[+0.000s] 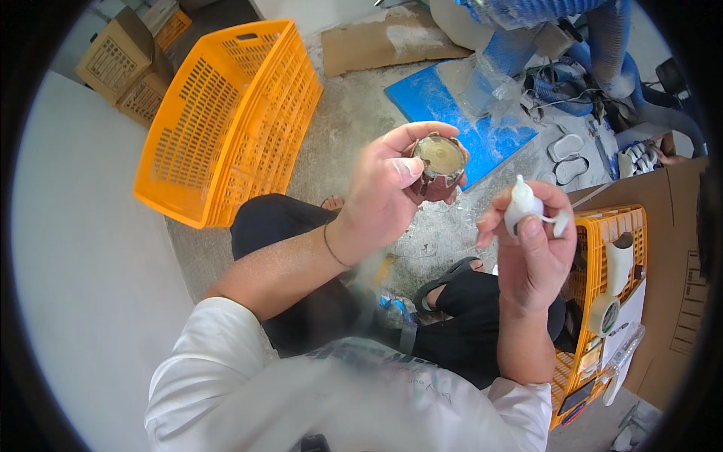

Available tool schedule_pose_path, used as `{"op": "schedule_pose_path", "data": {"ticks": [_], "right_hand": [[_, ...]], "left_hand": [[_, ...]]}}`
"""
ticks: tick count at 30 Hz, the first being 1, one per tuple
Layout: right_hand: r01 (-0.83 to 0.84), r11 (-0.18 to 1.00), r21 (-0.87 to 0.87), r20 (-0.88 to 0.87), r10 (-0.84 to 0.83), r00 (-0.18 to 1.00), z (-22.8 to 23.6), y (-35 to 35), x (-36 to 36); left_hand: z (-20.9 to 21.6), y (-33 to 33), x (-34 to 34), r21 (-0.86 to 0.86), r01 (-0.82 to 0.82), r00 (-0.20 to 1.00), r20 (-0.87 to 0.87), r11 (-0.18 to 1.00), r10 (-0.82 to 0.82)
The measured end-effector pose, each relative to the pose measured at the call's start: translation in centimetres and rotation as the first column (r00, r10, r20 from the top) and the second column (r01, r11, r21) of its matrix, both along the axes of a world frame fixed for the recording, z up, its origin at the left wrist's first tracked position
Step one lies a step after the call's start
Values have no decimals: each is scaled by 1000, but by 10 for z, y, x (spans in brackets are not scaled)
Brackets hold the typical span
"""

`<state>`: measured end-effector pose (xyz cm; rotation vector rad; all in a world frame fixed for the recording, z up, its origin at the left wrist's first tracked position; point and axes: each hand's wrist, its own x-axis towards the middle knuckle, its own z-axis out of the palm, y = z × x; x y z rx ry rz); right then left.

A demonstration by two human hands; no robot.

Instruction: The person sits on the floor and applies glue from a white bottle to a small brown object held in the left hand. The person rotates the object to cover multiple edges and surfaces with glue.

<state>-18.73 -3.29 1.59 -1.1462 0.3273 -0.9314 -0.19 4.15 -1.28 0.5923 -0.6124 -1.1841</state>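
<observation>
My left hand point(388, 188) holds a small round cap-like part point(439, 162), brown outside with a pale yellowish disc inside, tilted with its open face up. My right hand point(531, 241) grips a small white squeeze bottle point(522, 206) with its nozzle pointing up and its loose white cap point(560, 221) hanging by a strap at the right. The two hands are apart, the bottle below and right of the part. I sit cross-legged in dark trousers on a dusty concrete floor.
A large empty orange crate point(226, 120) stands at the left. A smaller orange basket point(602, 301) with tape rolls and a bottle sits at my right, by a cardboard box point(681, 248). A blue board point(459, 113), cardboard and another person's legs lie ahead.
</observation>
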Motion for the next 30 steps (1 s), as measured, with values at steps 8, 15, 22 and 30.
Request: {"op": "schedule_pose_path", "data": {"ticks": [8, 15, 22, 30], "right_hand": [[46, 982, -185, -64, -59, 996, 1, 0, -8], [-39, 742, -670, -261, -186, 947, 10, -8, -10], [-72, 584, -809, -287, -286, 914, 18, -7, -7], [-89, 554, -828, -310, -320, 895, 23, -8, -7]], "left_hand": [[-12, 8, 1, 31, 35, 998, 54, 999, -37], [-18, 7, 6, -59, 28, 989, 144, 998, -20], [-18, 9, 4, -64, 19, 973, 232, 998, -4], [-12, 12, 4, -24, 7, 933, 359, 1000, 2]]}}
